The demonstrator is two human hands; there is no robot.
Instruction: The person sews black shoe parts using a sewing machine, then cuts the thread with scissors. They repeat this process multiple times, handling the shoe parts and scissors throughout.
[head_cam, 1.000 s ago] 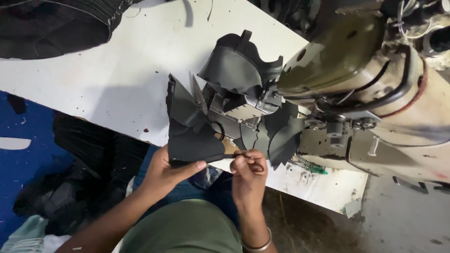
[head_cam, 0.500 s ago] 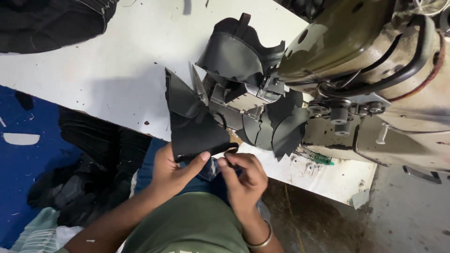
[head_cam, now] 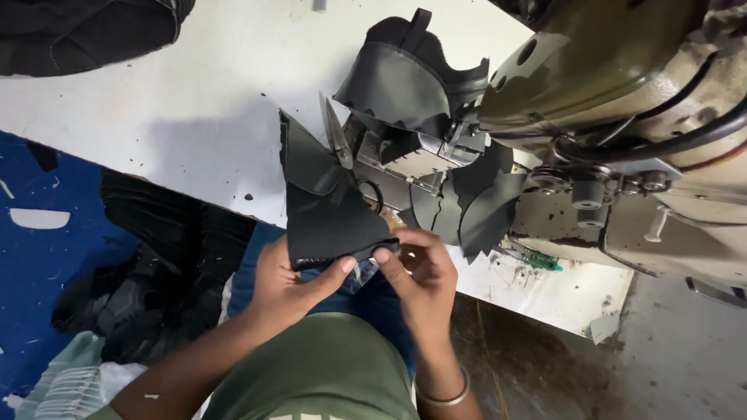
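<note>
Left hand (head_cam: 292, 284) and right hand (head_cam: 420, 272) both pinch the black leather piece (head_cam: 327, 222); its lower edge hides behind fingers (head_cam: 387, 254).

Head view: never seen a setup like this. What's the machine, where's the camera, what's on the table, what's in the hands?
The one picture comes from a camera worn on the person's head, looking down past a green shirt at their own two bare hands.

The bulky olive and cream body on the right is an industrial sewing machine, standing on a white worktable.

Draped on and around the machine are dark cut pieces, likely leather or a look-alike: a shaped black upper on top and loose black panels hanging at the table edge. A pair of scissors lies by the machine. More dark material is piled at the top left and on the floor below.

The left hand and the right hand together pinch the lower edge of a black cut piece, thumbs on top.
</note>
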